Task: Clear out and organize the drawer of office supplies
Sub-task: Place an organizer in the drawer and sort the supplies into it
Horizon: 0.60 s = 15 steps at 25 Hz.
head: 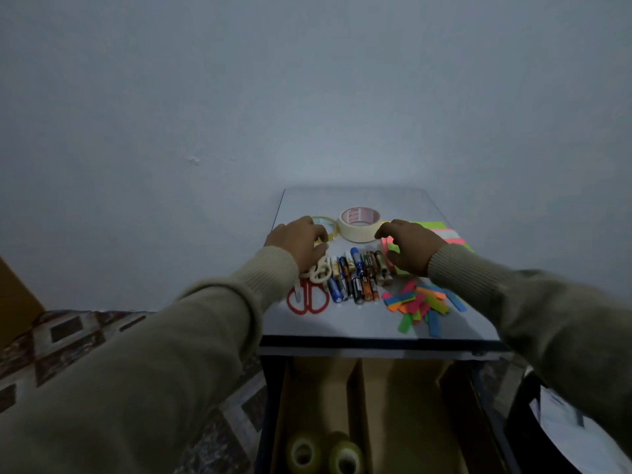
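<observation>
On the white cabinet top (359, 323) lie red scissors (307, 299), white scissors (320, 270), a row of pens, markers and batteries (357, 277), a masking tape roll (359, 224), a clear tape roll (327, 224), neon sticky note pads (444, 234) and loose coloured paper strips (422, 304). My left hand (299, 241) is over the near rim of the clear tape roll with fingers curved down; a grip is not visible. My right hand (410, 248) hovers over the sticky notes with loosely curved fingers, holding nothing. Below, the open drawer (458, 405) holds two clear tape rolls (323, 455).
A plain wall stands right behind the cabinet. A patterned rug (68, 340) covers the floor at left, beside a cardboard box (13, 295). A dark bag with white papers (561, 422) sits at the right of the drawer.
</observation>
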Each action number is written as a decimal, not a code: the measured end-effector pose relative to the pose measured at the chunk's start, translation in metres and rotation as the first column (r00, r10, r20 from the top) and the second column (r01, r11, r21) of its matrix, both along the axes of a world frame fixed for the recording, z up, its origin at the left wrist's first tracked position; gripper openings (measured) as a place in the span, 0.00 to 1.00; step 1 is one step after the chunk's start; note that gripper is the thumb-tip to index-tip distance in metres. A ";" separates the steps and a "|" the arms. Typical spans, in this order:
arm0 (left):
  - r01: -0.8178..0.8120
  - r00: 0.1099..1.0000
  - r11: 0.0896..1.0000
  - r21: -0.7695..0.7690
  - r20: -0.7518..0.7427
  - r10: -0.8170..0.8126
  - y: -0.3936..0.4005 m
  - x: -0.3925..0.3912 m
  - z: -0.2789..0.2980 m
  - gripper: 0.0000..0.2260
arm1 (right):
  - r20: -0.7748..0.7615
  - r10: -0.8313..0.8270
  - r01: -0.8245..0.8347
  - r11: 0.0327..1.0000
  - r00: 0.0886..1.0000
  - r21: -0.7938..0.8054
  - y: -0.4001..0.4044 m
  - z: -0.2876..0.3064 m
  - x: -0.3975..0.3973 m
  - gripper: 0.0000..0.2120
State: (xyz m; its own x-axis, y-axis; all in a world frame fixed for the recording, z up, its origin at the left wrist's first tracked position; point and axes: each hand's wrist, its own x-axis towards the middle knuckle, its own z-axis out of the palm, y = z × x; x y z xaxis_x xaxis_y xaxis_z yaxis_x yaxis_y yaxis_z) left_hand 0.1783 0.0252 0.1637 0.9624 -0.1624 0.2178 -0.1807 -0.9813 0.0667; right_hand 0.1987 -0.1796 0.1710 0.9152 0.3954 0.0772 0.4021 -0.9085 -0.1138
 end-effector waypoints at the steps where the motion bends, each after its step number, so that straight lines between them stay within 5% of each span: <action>1: -0.030 1.000 1.000 -0.004 -0.005 0.030 0.003 0.012 -0.004 0.13 | 0.006 -0.006 0.006 1.000 1.000 -0.014 0.001 -0.001 0.009 0.19; 6: -0.158 0.982 0.986 0.062 -0.093 0.163 0.029 0.067 -0.023 0.16 | 0.026 -0.037 0.038 0.999 0.999 -0.022 0.009 -0.014 0.056 0.18; 15: -0.132 0.981 0.991 -0.017 -0.146 0.128 0.034 0.115 -0.049 0.12 | 0.056 -0.039 0.046 0.989 0.998 -0.139 0.024 -0.034 0.108 0.19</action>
State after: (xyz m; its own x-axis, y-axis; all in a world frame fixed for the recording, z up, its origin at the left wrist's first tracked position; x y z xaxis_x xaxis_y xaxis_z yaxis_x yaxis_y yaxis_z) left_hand 0.2934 0.0588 0.1150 0.9965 -0.0303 0.0774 -0.0387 -0.9933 0.1090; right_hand 0.3064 -0.1557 0.1374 0.9276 0.3666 0.0723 0.3649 -0.9304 0.0359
